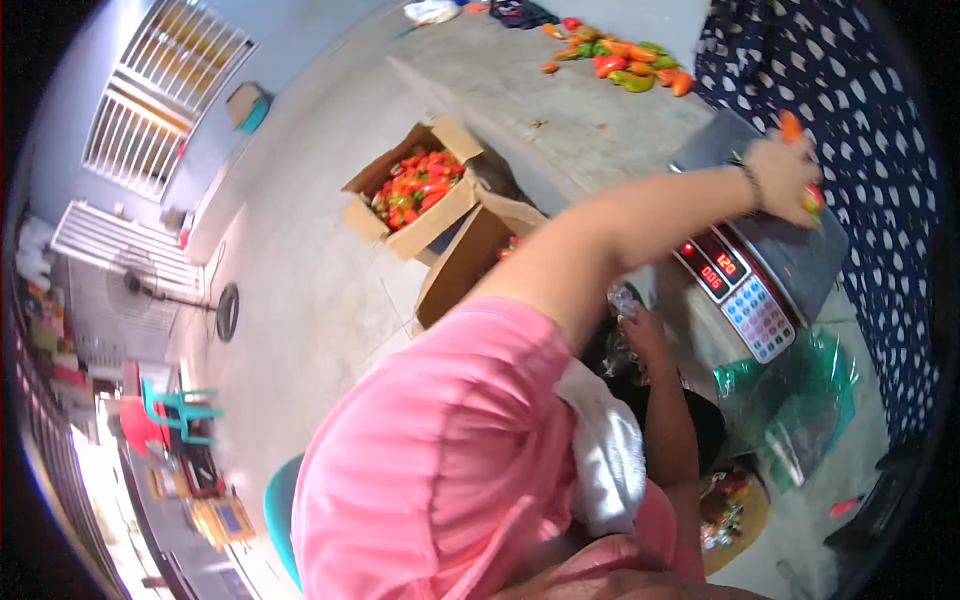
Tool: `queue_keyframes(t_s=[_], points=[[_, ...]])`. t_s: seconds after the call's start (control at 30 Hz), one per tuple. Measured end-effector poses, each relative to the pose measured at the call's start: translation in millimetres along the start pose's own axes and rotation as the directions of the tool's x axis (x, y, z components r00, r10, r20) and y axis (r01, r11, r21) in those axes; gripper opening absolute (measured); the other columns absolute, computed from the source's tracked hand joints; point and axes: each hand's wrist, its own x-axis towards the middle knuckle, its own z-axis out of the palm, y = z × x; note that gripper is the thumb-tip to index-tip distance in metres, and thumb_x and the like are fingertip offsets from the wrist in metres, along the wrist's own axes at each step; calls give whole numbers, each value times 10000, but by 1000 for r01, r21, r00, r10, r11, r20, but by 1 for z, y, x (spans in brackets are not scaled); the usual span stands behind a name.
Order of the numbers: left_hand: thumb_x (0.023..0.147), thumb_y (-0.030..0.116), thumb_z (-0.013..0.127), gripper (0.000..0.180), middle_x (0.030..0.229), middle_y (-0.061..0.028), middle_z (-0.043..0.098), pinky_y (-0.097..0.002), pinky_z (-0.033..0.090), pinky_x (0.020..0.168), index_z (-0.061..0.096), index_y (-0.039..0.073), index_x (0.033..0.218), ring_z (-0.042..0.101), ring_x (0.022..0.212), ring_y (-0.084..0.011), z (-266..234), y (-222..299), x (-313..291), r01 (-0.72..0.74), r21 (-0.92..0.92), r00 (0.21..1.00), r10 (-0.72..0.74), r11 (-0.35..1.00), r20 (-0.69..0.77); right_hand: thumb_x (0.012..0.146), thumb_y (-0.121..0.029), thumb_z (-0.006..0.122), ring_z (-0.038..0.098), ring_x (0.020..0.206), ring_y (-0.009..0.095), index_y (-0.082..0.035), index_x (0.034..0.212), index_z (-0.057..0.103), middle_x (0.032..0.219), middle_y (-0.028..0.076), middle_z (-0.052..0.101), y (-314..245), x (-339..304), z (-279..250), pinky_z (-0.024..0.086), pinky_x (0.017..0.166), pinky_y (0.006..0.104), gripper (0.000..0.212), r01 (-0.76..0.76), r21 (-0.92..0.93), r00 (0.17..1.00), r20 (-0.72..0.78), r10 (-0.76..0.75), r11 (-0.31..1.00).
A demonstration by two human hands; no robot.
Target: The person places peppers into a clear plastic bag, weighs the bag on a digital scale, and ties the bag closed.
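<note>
Two peppers are grasped in the left grip (783, 178) above the scale (757, 318): at 12 o'clock of the grip a smooth orange pepper (790, 126) juts out, and at 4 o'clock a red-and-green pepper (812, 203) is seen, slightly blurred. At 8 o'clock from the scale, a clear plastic bag (622, 300) is clasped in the right grip (645, 338). At 9 o'clock, an open cardboard box (438, 222) is filled with red and orange peppers (415, 187); a second box (450, 272), with some red inside, is partly hidden by the left arm (590, 255). At 6 o'clock a green plastic bag (825, 375) is laid, with a round tan container (755, 520) of multicoloured pieces beyond. At 11 o'clock a mixed pepper heap (620, 62) is spread.
</note>
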Motion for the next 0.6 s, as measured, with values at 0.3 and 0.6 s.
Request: queue_keyframes(t_s=[0.3, 0.6], points=[[615, 458, 649, 673, 1297, -104, 400, -611, 313, 903, 504, 208, 1222, 311, 1218, -382, 50, 33, 55, -66, 455, 548, -349, 888, 760, 737, -203, 600, 578, 796, 383, -21, 961, 557, 851, 202, 601, 3, -8, 8, 457, 661, 422, 292, 289, -20, 957, -32, -289, 957], [633, 463, 603, 646, 1349, -141, 349, -659, 109, 956, 491, 238, 1227, 209, 1285, -391, 63, 26, 37, -229, 295, 655, -77, 928, 752, 735, -228, 602, 585, 759, 377, -24, 930, 551, 805, 188, 606, -18, -4, -14, 462, 633, 434, 287, 432, -85, 888, -132, -440, 898]])
